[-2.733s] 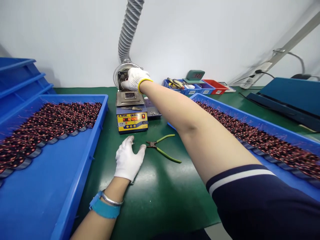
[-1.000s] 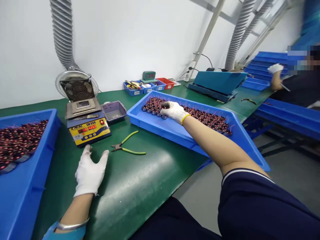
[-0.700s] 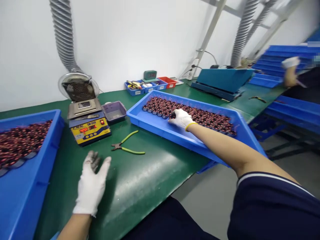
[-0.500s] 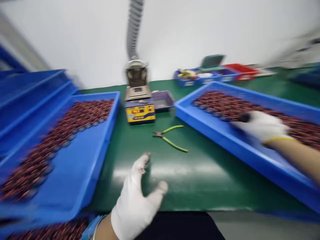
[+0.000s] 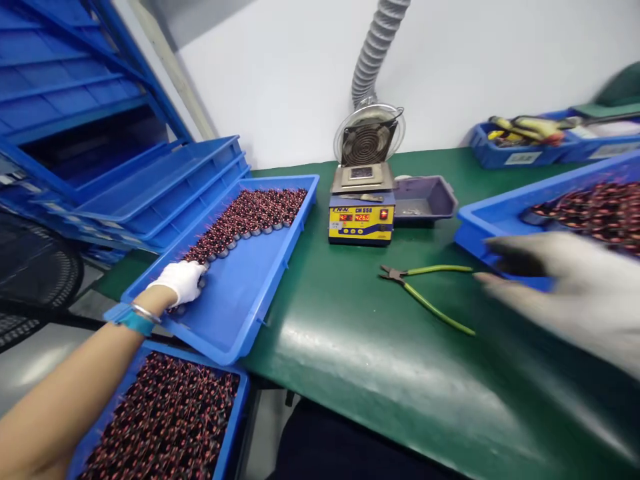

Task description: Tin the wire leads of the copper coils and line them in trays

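Note:
My left hand [image 5: 181, 281], in a white glove, is in the left blue tray [image 5: 250, 293], at the near end of the rows of small dark round coils with reddish wire ends [image 5: 260, 210]. Its fingers are closed round one such coil, mostly hidden. On the right, my gloved right hand [image 5: 575, 287] is smeared by motion above the bench, by the corner of the right blue tray [image 5: 480, 220]. Thumb and fingers look apart, with a dark patch between them; I make out no held thing. Green-handled cutters [image 5: 425, 290] lie open on the bench near it.
Behind the cutters stands a yellow-fronted solder pot [image 5: 361, 217] under a grey flexible duct [image 5: 380, 47]. A purple bin [image 5: 425, 197] sits beside it. Below left is another tray full of coils [image 5: 165, 413]. Tool bins [image 5: 517, 157] stand at the back right.
My left hand has gone from above the bench into the left tray and closed. My right hand has come out of the right tray toward me. The view has turned left.

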{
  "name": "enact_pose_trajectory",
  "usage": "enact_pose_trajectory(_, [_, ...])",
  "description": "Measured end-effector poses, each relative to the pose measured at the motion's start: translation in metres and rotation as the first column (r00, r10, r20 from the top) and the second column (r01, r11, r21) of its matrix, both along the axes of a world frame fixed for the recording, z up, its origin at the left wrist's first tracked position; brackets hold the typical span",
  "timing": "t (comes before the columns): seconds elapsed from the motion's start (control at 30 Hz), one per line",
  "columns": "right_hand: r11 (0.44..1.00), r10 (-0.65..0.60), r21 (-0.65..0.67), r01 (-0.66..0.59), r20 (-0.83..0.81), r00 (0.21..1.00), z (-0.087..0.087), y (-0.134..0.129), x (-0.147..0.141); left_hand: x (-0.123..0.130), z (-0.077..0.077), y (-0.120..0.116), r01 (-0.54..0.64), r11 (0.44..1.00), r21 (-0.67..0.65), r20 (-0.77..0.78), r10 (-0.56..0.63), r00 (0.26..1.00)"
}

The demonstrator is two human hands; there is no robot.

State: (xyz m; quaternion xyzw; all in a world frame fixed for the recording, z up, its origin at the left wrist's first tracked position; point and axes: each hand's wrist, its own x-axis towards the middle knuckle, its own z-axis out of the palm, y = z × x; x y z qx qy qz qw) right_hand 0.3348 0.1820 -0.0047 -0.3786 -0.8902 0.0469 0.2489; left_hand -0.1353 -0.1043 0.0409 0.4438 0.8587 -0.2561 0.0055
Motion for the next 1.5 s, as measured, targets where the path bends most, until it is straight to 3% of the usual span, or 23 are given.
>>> enact_pose_trajectory(0.1, [0.957, 0.289, -0.01, -0.289, 0.013, 0.957, -0.006, -0.033, -0.05, 0.0, -0.01, 0.009, 0.012, 0.999, -0.038, -0.015, -0.012, 1.0])
enact_pose_trajectory(0.2, [0.835, 0.55, 0.022, -0.55, -0.019, 0.835, -0.013, -0.059, -0.085, 0.004, -0.013, 0.015, 0.009, 0.999, -0.045, -0.034, -0.011, 0.999])
enact_pose_trajectory(0.27, [0.774, 0.633, 0.031, -0.632, -0.07, 0.771, -0.016, -0.072, -0.095, 0.008, -0.008, 0.019, -0.001, 1.0, -0.023, -0.055, 0.0, 0.998])
enact_pose_trajectory(0.33, [0.748, 0.652, -0.019, -0.663, -0.161, 0.741, -0.018, -0.082, -0.1, 0.018, 0.004, 0.023, -0.022, 1.0, 0.01, -0.088, 0.022, 0.996])
enact_pose_trajectory(0.4, [0.744, 0.601, -0.153, -0.651, -0.272, 0.751, -0.018, -0.091, -0.104, 0.041, 0.018, 0.028, -0.012, 0.996, 0.092, -0.108, 0.022, 0.994])
enact_pose_trajectory(0.47, [0.708, 0.481, -0.375, -0.599, -0.366, 0.797, -0.016, -0.101, -0.111, 0.079, 0.029, 0.037, 0.081, 0.962, 0.262, -0.095, -0.058, 0.994])
enact_pose_trajectory(0.5, [0.647, 0.411, -0.493, -0.582, -0.417, 0.81, -0.015, -0.105, -0.116, 0.102, 0.031, 0.042, 0.165, 0.911, 0.379, -0.09, -0.141, 0.986])
enact_pose_trajectory(0.57, [0.429, 0.282, -0.662, -0.614, -0.548, 0.788, -0.014, -0.112, -0.124, 0.151, 0.03, 0.052, 0.343, 0.813, 0.471, -0.063, -0.356, 0.932])
enact_pose_trajectory(0.63, [0.188, 0.181, -0.678, -0.71, -0.687, 0.704, -0.017, -0.114, -0.129, 0.194, 0.021, 0.064, 0.521, 0.712, 0.471, -0.077, -0.556, 0.828])
enact_pose_trajectory(0.67, [0.102, 0.14, -0.658, -0.746, -0.733, 0.666, -0.019, -0.114, -0.13, 0.21, 0.016, 0.07, 0.593, 0.661, 0.461, -0.082, -0.633, 0.77])
enact_pose_trajectory(0.73, [0.016, 0.07, -0.637, -0.77, -0.768, 0.637, -0.023, -0.108, -0.128, 0.231, 0.007, 0.081, 0.676, 0.573, 0.464, -0.1, -0.724, 0.682])
enact_pose_trajectory(0.83, [-0.017, -0.089, -0.627, -0.779, -0.775, 0.626, -0.026, -0.093, -0.119, 0.236, 0.001, 0.098, 0.642, 0.455, 0.616, -0.105, -0.761, 0.64])
enact_pose_trajectory(0.9, [-0.014, -0.192, -0.599, -0.801, -0.784, 0.59, -0.024, -0.082, -0.113, 0.23, -0.001, 0.106, 0.423, 0.338, 0.84, -0.026, -0.754, 0.656])
enact_pose_trajectory(0.97, [0.016, -0.253, -0.568, -0.823, -0.798, 0.546, -0.022, -0.071, -0.11, 0.223, -0.005, 0.115, -0.025, 0.121, 0.992, 0.109, -0.762, 0.638])
enact_pose_trajectory(1.0, [0.044, -0.27, -0.555, -0.831, -0.807, 0.525, -0.02, -0.066, -0.109, 0.22, -0.011, 0.119, -0.299, 0.001, 0.954, 0.188, -0.779, 0.598])
enact_pose_trajectory(1.03, [0.074, -0.281, -0.541, -0.837, -0.817, 0.503, -0.018, -0.062, -0.109, 0.217, -0.018, 0.125, -0.554, -0.083, 0.828, 0.274, -0.803, 0.529])
enact_pose_trajectory(1.07, [0.104, -0.288, -0.529, -0.842, -0.827, 0.484, -0.015, -0.058, -0.11, 0.215, -0.027, 0.131, -0.748, -0.113, 0.654, 0.358, -0.825, 0.438])
enact_pose_trajectory(1.13, [0.169, -0.299, -0.519, -0.838, -0.837, 0.458, -0.011, -0.049, -0.113, 0.213, -0.047, 0.144, -0.937, -0.056, 0.344, 0.52, -0.82, 0.239])
enact_pose_trajectory(1.2, [0.252, -0.308, -0.527, -0.811, -0.838, 0.449, -0.006, -0.039, -0.118, 0.212, -0.068, 0.155, -0.975, 0.051, 0.217, 0.637, -0.764, 0.102])
enact_pose_trajectory(1.33, [0.452, -0.272, -0.554, -0.699, -0.832, 0.483, 0.01, -0.006, -0.134, 0.213, -0.096, 0.166, -0.913, 0.217, 0.347, 0.727, -0.677, 0.115])
enact_pose_trajectory(1.43, [0.625, -0.197, -0.565, -0.539, -0.782, 0.591, 0.03, 0.029, -0.151, 0.212, -0.101, 0.165, -0.821, 0.314, 0.478, 0.752, -0.629, 0.197])
enact_pose_trajectory(1.5, [0.747, -0.148, -0.54, -0.387, -0.703, 0.695, 0.048, 0.055, -0.165, 0.213, -0.101, 0.164, -0.774, 0.346, 0.531, 0.756, -0.605, 0.249])
